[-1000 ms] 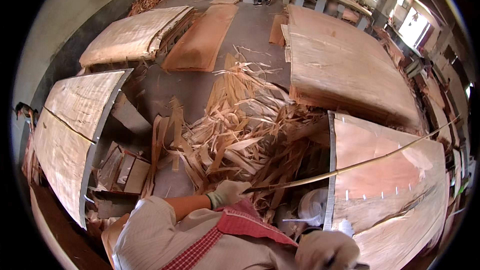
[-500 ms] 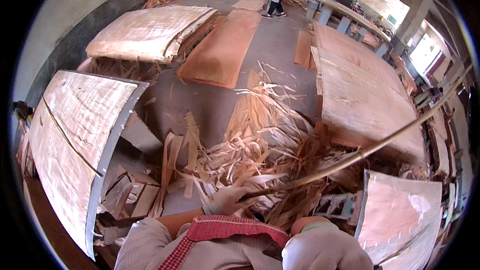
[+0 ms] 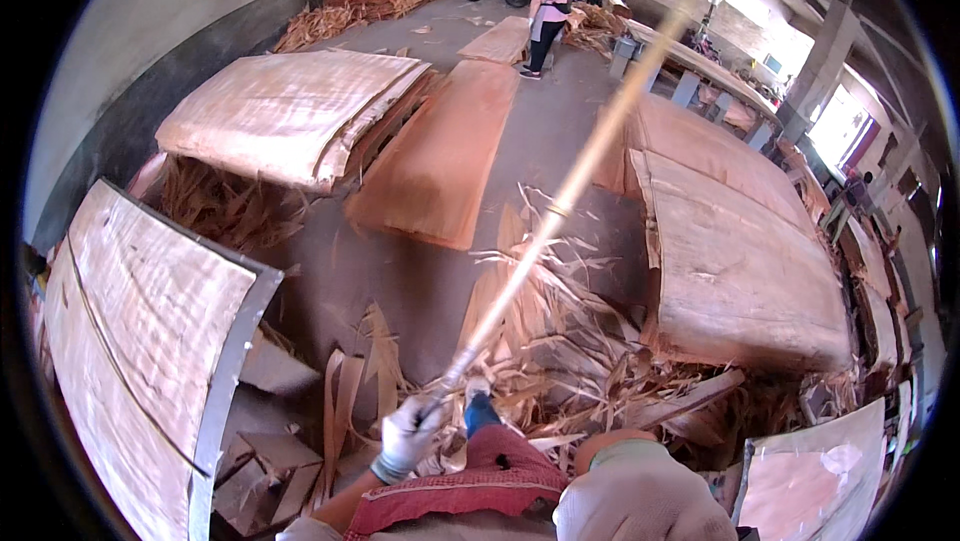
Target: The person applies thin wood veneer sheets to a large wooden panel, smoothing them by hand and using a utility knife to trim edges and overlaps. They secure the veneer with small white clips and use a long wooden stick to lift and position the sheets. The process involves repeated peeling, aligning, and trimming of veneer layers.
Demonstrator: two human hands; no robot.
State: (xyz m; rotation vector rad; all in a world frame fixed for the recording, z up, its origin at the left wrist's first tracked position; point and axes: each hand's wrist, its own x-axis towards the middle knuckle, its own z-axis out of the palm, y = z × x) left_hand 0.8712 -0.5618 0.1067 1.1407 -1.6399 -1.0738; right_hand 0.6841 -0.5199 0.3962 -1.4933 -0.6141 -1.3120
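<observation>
My left hand [image 3: 408, 436], in a white glove, is closed around the lower end of a long bamboo pole [image 3: 560, 206]. From there the pole slants up and away to the right, its far part blurred. My right hand [image 3: 645, 501], also gloved in white with a pale green cuff, is bent close at the lower edge; its fingers are hidden. Ahead of my legs lies a heap of torn veneer strips [image 3: 560, 341]. On the right a stack of large wood veneer sheets [image 3: 740, 251] rests beside the heap.
Another sheet stack [image 3: 290, 111] stands at left, next to a flat reddish stack [image 3: 435, 161]. A metal-edged board [image 3: 150, 341] carrying a thin stick is near left; a pale panel [image 3: 810, 471] is near right. A person [image 3: 547, 16] in pink stands at the back.
The bamboo pole has swung from pointing right to pointing up and ahead. My left hand has moved left and lower with it. A blue-covered foot now shows on the strips.
</observation>
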